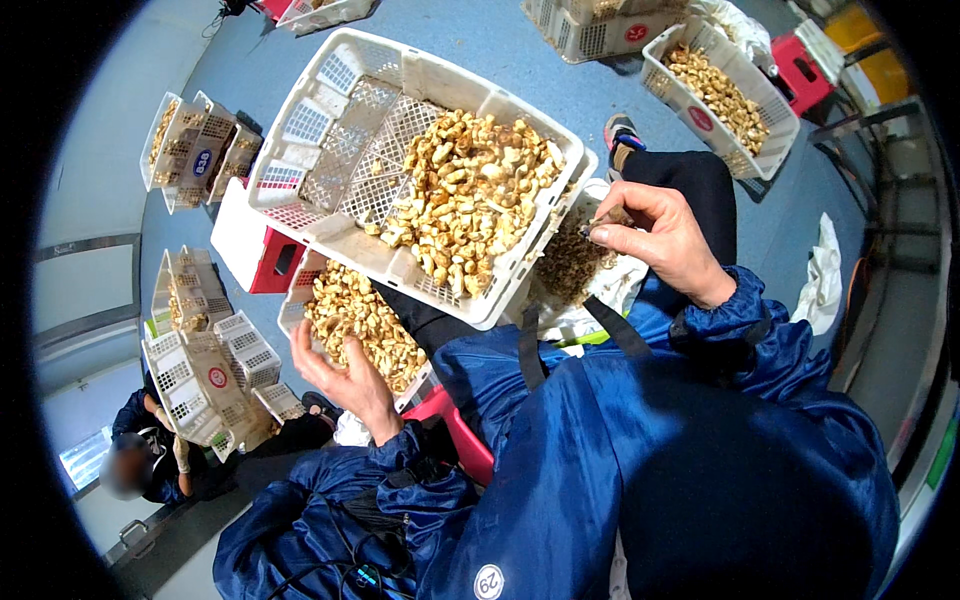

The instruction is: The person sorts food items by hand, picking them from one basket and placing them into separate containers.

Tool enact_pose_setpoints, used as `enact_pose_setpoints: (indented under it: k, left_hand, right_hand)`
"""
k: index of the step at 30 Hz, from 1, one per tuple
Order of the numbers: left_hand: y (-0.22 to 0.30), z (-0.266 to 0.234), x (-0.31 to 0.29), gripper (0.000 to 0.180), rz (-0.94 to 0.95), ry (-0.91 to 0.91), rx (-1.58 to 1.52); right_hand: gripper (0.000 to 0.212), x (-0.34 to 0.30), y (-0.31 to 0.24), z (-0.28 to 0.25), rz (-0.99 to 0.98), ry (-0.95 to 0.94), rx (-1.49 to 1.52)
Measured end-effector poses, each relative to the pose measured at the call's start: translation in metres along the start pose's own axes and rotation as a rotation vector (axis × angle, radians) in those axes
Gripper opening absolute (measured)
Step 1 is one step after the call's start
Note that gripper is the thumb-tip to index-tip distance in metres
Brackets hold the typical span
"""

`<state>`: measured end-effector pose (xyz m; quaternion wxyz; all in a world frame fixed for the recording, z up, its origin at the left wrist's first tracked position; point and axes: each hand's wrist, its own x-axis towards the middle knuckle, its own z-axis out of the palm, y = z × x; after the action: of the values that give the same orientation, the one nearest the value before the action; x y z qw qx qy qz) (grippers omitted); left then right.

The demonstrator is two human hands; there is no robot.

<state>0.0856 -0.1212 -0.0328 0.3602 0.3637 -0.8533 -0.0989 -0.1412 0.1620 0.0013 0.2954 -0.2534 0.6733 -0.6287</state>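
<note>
Brown piece (617, 215) (right hand (668, 238)) aslant, down-left

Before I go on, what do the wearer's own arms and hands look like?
The left hand and the right hand are bare, with no gloves. The left sleeve and right sleeve are shiny blue, loose and wrinkled, gathered at the wrists. They match the blue jacket, which carries a round white badge near the picture's lower edge.
</note>
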Motion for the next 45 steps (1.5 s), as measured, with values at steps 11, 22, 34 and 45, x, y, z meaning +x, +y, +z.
enact_pose_setpoints:
  k: [11,22,34,45]
  left_hand:
    - [0.064,0.178,-0.034,0.037,-0.077,-0.849,-0.404]
    - [0.071,0.236,-0.035,0.018,-0.229,-0.858,-0.608]
    - [0.058,0.246,-0.042,0.032,-0.349,-0.819,-0.494]
    - [0.067,0.253,-0.035,0.027,-0.089,-0.791,-0.148]
  right_hand:
    - [0.011,0.004,0.015,-0.025,0.102,0.037,-0.047]
    - [0.011,0.022,0.039,-0.051,0.255,0.088,-0.091]
    - [0.011,0.019,0.024,-0.035,0.248,0.062,-0.044]
    - [0.011,0.013,0.029,-0.043,0.274,0.109,-0.089]
